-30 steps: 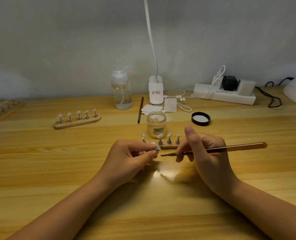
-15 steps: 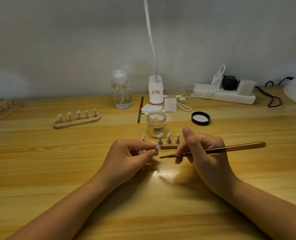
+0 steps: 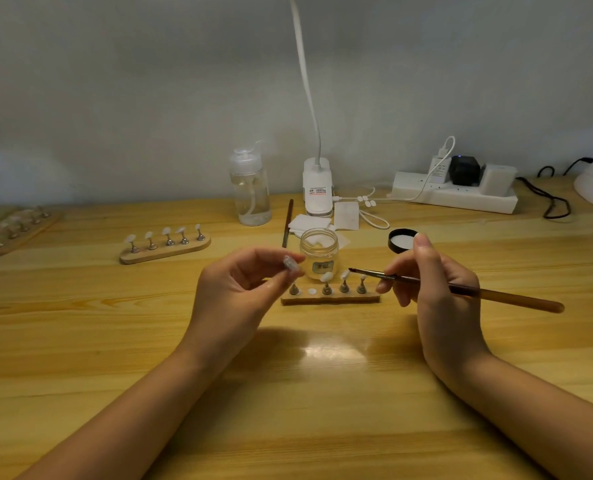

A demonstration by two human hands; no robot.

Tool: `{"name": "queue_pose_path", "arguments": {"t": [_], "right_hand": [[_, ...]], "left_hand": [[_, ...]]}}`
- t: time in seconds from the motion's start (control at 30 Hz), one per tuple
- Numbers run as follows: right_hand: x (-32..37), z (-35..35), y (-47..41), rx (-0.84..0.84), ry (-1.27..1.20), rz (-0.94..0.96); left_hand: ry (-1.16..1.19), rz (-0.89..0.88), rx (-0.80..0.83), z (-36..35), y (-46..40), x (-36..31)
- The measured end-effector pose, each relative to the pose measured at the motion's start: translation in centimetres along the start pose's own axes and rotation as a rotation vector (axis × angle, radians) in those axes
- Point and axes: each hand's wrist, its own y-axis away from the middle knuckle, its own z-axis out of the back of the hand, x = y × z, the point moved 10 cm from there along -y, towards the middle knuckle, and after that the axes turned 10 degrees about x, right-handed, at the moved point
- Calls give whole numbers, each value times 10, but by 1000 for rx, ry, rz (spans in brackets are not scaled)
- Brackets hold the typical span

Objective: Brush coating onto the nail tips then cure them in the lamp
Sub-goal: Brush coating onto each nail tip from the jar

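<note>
On the wooden surface [image 3: 80, 341] the open jar [image 3: 318, 252] may tip if the right hand [image 3: 433, 289], its grip closed on the brush [image 3: 461, 289], bumps it; the left hand [image 3: 239, 292] pinches one nail tip [image 3: 290, 263], which may slip.

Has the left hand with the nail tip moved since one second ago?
Yes. The left hand, pinching the nail tip, has lifted up from in front of the wooden holder toward the glass jar.
</note>
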Motion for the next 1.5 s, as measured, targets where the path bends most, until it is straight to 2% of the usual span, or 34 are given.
{"name": "queue_pose_path", "arguments": {"t": [0.07,0.17,0.33,0.77,1.5], "right_hand": [[-2,0,-1,-6,-9,-21],[-4,2,0,-11,-22,-42],[-6,1,-1,-7,-19,-59],[-10,2,-2,-6,-42,-94],[-15,-3,-4,29,-45,-137]], "left_hand": [[14,12,-15,7,-5,1],[-119,48,-3,10,-13,5],[-268,108,95,0,-23,19],[-177,166,193,-18,-29,40],[-214,341,270,-20,-32,59]]}}
